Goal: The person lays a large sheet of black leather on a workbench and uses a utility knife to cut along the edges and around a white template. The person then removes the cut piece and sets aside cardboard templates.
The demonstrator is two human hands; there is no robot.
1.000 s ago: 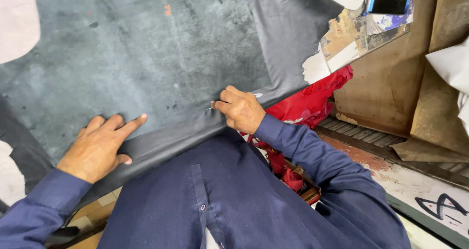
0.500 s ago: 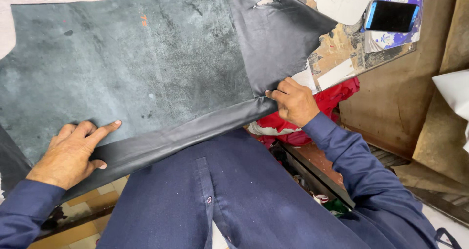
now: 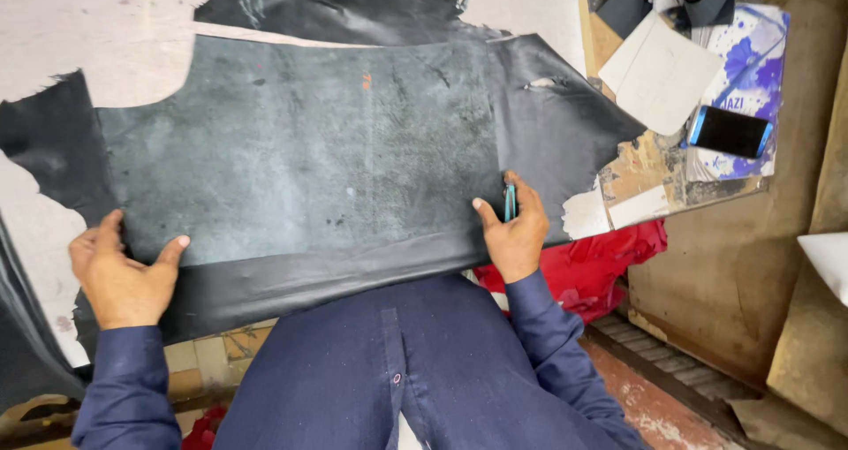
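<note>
A large dark grey leather hide (image 3: 309, 158) lies flat on a pale worktable (image 3: 106, 26), its near edge hanging over the table's front. My left hand (image 3: 124, 273) presses on the hide's near left edge, fingers spread, thumb up. My right hand (image 3: 512, 229) rests on the hide's near right part and holds a small teal pen-like tool (image 3: 510, 203) upright between thumb and fingers. A darker flap of the hide (image 3: 556, 132) with a small tear lies just right of that hand.
A black phone (image 3: 730, 132) lies on a blue-and-white printed sheet at the table's right corner, beside a pale card piece (image 3: 658, 75). Red cloth (image 3: 609, 264) hangs under the table edge. Brown boards stand at the right. Another dark hide scrap (image 3: 336, 8) lies at the back.
My right hand moved rightward along the near edge, then up onto the hide, now showing the teal tool. The view shifted, the hide lies flatter, and my left hand stayed on the left edge.
</note>
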